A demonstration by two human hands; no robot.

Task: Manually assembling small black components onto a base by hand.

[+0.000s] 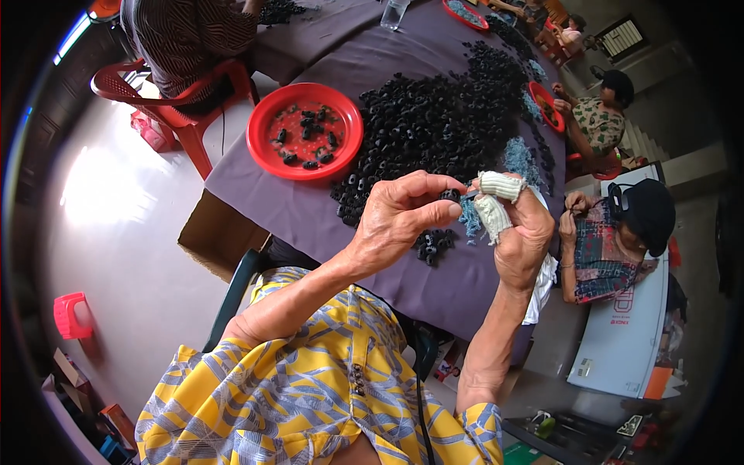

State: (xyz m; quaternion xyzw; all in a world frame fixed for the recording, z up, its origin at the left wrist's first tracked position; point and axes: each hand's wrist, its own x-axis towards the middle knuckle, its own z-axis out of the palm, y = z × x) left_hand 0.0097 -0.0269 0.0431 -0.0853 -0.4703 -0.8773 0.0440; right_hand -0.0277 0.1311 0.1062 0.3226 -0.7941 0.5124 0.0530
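A small black ribbed part (pixel 449 195) is pinched between the thumb and forefinger of my left hand (pixel 399 213). My right hand (pixel 521 232) is closed beside it, with white knitted covers (pixel 502 186) on the thumb and a finger. From its fingertips a thin, grey, blade-like tool (pixel 470 194) points at the part; most of it is hidden. Beyond my hands spreads a large heap of similar black parts (pixel 434 124), and a small cluster of them (pixel 434 246) lies just below my fingers. Pale blue scraps (pixel 471 221) lie behind the tool.
On the purple tablecloth (pixel 256 190), a red plate (pixel 260 155) holds several black parts and small scraps. More blue scraps (pixel 521 159) line the heap's right side. People sit along the right side; another sits on a red chair (pixel 174 108) at far left. A cardboard box (pixel 221 232) stands under the table edge.
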